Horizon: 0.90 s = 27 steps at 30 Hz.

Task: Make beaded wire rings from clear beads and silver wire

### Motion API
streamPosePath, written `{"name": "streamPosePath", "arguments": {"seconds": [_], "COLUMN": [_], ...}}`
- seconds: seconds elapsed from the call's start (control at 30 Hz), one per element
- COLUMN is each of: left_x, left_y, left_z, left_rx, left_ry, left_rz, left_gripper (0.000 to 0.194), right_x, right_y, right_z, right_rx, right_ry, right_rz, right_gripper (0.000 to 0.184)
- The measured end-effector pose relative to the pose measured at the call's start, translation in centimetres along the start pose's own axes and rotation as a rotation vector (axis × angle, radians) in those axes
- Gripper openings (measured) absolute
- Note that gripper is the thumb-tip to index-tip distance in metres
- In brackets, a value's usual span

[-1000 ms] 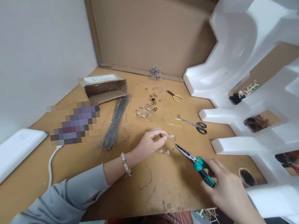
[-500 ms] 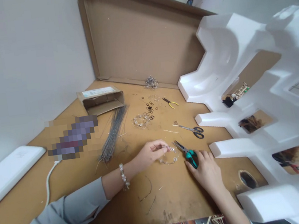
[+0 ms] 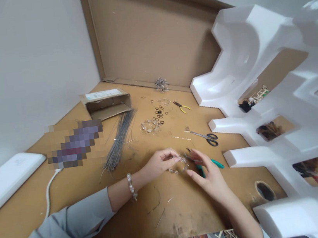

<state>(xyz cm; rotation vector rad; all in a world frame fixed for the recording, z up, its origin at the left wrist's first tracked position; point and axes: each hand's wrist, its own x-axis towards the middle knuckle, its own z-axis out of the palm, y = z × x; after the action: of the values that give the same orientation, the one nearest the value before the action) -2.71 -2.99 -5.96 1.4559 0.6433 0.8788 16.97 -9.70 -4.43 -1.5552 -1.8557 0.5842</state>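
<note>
My left hand (image 3: 160,161) pinches a ring of clear beads on wire (image 3: 180,163) just above the brown table (image 3: 97,181). My right hand (image 3: 208,173) has its fingers spread and reaches to the bead ring from the right. The teal-handled pliers (image 3: 208,161) lie on the table under and behind my right hand, no longer gripped. A bead bracelet sits on my left wrist.
A bundle of thin wires (image 3: 120,137), a finished bead ring (image 3: 149,127), small dark rings (image 3: 159,113), yellow pliers (image 3: 183,107) and scissors (image 3: 206,136) lie further back. A cardboard box (image 3: 105,102), white foam block (image 3: 261,94), white device (image 3: 5,180) and table hole (image 3: 264,191) surround them.
My right hand moved the teal pliers in from the right, laid them down on the table and let go; it now reaches open toward the bead ring. My left hand stayed put.
</note>
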Motion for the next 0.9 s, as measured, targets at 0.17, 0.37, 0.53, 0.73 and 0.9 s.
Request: {"name": "streamPosePath", "arguments": {"seconds": [0.17, 0.37, 0.53, 0.73, 0.9], "left_x": [0.2, 0.4, 0.5, 0.4, 0.4], "left_y": [-0.2, -0.6, -1.4, -1.4, -1.8], "left_z": [0.0, -0.4, -0.4, -0.3, -0.4], "left_rx": [0.173, 0.360, 0.360, 0.384, 0.339], "left_ry": [0.066, 0.147, 0.073, 0.090, 0.080], "left_rz": [0.094, 0.187, 0.145, 0.135, 0.097], "left_gripper": [0.013, 0.011, 0.010, 0.010, 0.009], "right_x": [4.5, 6.8, 6.4, 6.2, 5.6], "right_y": [-1.3, 0.4, 1.1, 0.6, -0.7], "right_z": [0.7, 1.5, 1.8, 1.9, 1.4], "right_rx": [0.482, 0.815, 0.729, 0.445, 0.255], "right_ry": [-0.254, -0.249, -0.174, -0.025, 0.052], "right_rz": [0.162, 0.262, 0.243, 0.137, -0.042], "right_gripper": [0.041, 0.030, 0.027, 0.016, 0.009]}}
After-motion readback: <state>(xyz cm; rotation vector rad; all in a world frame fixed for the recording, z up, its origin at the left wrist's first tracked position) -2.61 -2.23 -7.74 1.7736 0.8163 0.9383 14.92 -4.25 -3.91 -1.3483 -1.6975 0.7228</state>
